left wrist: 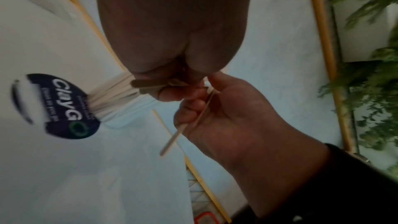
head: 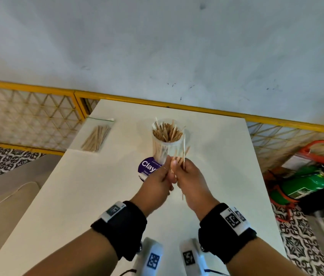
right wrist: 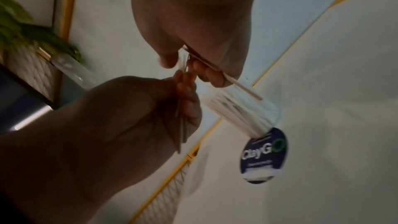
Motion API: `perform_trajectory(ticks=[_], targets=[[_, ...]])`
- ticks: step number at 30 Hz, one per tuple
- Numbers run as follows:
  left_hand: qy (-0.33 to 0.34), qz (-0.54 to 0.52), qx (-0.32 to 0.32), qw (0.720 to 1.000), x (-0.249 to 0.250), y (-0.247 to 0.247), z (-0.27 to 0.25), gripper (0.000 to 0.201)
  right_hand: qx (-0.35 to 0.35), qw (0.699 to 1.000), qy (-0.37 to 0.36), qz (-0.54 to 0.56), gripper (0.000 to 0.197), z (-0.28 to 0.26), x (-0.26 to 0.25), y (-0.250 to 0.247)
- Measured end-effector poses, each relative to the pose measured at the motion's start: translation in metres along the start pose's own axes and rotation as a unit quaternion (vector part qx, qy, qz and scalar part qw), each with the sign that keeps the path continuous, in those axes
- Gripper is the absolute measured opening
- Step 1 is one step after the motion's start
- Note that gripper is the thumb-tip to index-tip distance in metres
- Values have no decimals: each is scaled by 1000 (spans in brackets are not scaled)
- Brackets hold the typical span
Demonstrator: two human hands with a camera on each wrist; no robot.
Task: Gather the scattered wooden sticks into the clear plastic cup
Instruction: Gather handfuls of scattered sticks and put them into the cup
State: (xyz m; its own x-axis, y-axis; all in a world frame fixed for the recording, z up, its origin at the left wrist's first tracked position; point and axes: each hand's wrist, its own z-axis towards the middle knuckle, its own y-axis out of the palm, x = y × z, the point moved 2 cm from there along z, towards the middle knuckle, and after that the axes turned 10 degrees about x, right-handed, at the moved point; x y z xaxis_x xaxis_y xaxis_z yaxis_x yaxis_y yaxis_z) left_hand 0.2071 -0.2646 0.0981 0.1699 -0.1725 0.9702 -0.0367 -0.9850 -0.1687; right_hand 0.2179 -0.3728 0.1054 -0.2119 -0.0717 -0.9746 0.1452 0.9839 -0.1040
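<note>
Both hands, left hand (head: 158,179) and right hand (head: 192,181), pinch light, stiff, snappable wooden sticks (head: 183,154) mid-length, near the clear plastic cup (head: 167,141).

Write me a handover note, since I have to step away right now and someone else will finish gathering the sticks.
Left hand: pinches a few wooden sticks, just in front of the cup.
Right hand: grips the same small bunch; one stick pokes out below it.
Clear plastic cup: upright mid-table, already packed with sticks, beside a purple sticker.
Done: most sticks are in the cup.
Left: drop the held bunch in. More sticks lie in a clear bag at the far left; whether they count is unclear.
</note>
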Motion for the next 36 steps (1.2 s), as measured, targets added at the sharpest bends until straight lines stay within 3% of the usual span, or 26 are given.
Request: perform_trajectory(ticks=[4,8,11,14,17,20,22,24,27,29,31,33,36], targets=[[50,13,4,999,20,-18,7,64,68,997,19,-38,19,4,-22,22],[75,90,19,993,18,-40,21,55,43,998,46,8,22,9,-28,39],[63,101,45,992,10,-58,35,54,36,995,-20,88,22,25,-49,42],[38,112,61,991,3,-78,48,62,96,985,-107,94,26,59,-82,40],[44,150,60,986,-4,-91,58,63,134,976,-147,90,29,98,-107,40],[45,136,47,989,-10,-97,69,79,129,986,-109,-12,20,131,-96,49],[32,136,45,989,-15,-96,81,74,125,985,-84,-82,8,144,-77,51],[32,155,38,987,-16,-93,96,76,140,980,-86,-112,12,150,-68,46],[61,227,24,972,-13,-83,117,95,151,966,-108,-182,14,152,-67,37],[56,220,8,974,-12,-74,131,109,110,949,-109,-276,21,156,-64,40],[49,179,-17,983,-11,-65,141,123,29,914,-93,-394,27,160,-57,51],[48,139,-38,988,-11,-56,149,132,-29,890,-86,-447,23,168,-48,64],[48,106,-14,993,-16,-51,158,129,-25,855,-126,-502,27,176,-44,74]])
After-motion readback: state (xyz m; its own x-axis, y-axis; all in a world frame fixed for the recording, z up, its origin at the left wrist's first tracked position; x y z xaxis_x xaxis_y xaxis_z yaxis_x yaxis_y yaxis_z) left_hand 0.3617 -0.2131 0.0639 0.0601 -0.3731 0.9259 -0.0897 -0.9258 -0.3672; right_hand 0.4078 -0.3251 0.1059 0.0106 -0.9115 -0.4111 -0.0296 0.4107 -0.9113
